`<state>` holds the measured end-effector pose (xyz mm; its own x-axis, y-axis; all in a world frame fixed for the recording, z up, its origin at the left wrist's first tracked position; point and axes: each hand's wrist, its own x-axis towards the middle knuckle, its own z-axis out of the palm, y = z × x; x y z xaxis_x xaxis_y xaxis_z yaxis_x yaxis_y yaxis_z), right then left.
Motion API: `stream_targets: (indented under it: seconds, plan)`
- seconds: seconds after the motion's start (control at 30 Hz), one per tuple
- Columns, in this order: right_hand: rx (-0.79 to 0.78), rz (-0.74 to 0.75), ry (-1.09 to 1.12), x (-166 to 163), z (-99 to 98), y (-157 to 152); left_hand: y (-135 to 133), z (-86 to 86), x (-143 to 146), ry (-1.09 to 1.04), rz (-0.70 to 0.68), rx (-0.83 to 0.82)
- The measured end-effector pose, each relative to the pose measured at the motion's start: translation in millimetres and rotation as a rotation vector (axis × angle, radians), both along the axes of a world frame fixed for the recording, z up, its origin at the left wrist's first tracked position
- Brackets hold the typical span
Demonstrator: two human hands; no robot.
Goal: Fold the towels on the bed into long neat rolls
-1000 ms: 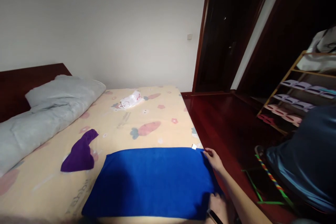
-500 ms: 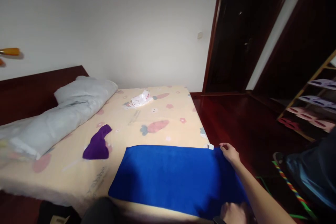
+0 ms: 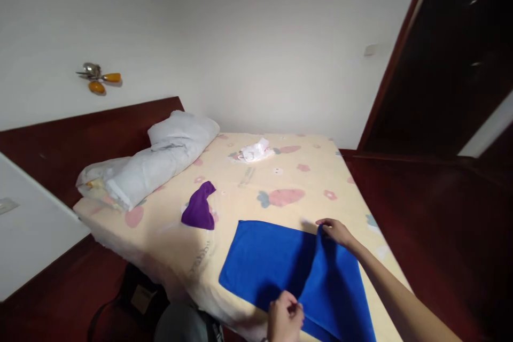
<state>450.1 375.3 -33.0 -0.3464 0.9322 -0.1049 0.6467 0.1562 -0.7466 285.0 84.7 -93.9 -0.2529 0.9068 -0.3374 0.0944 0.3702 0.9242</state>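
My right hand [image 3: 337, 232] pinches the far corner of a raised flap, fingertips nearly together; my left hand [image 3: 284, 319] is curled closed at its near corner, seemingly gripping too. The blue cloth [image 3: 260, 256] lies on the bed's [image 3: 240, 197] near right. I judge I'm mid-fold, which calls for laying both corners level leftward. The purple cloth [image 3: 199, 209] sits farther left.

The cloth [image 3: 260, 256] I hold is plain blue. Left of the cloth, a rag [image 3: 199, 209] is solid purple; beyond the cloth, a bag [image 3: 255, 151] is white with reddish marks. The sheet [image 3: 240, 200] under the cloth is cream, printed with pink carrot shapes topped in grey-blue, pink flowers and grey lettering. Right of the cloth, the floor [image 3: 433, 224] is dark red.
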Motion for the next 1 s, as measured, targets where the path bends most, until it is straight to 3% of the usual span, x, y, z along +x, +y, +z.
stream_targets:
  seconds: [0.1,0.2,0.3,0.37,0.53,0.7,0.87,1.0]
  plan:
    - [0.079,0.199,-0.017,-100.0,-6.4,-5.5,-22.9,4.6,-90.2,0.300,0.108,0.036]
    - [0.149,0.376,-0.063,-192.1,-19.4,-17.6,-42.2,0.6,-159.4,0.485,0.174,0.031]
    - [0.204,0.518,-0.125,-258.3,-38.9,-31.4,-53.9,-11.4,-199.4,0.563,0.253,0.033]
    - [0.232,0.583,-0.161,-283.5,-52.3,-37.5,-56.7,-18.5,-214.1,0.582,0.296,0.038]
    - [0.247,0.649,-0.186,-298.0,-70.9,-33.7,-55.9,-26.7,-232.2,0.529,0.282,-0.014]
    - [0.263,0.611,-0.146,-291.7,-65.5,-23.2,-56.0,-36.2,-227.7,0.491,0.189,-0.062]
    - [0.290,0.578,-0.086,-283.7,-36.5,-23.0,-50.1,-35.8,-222.2,0.504,0.142,-0.025]
    - [0.324,0.548,-0.031,-266.1,8.1,-31.7,-47.1,-24.5,-232.8,0.380,0.243,0.052]
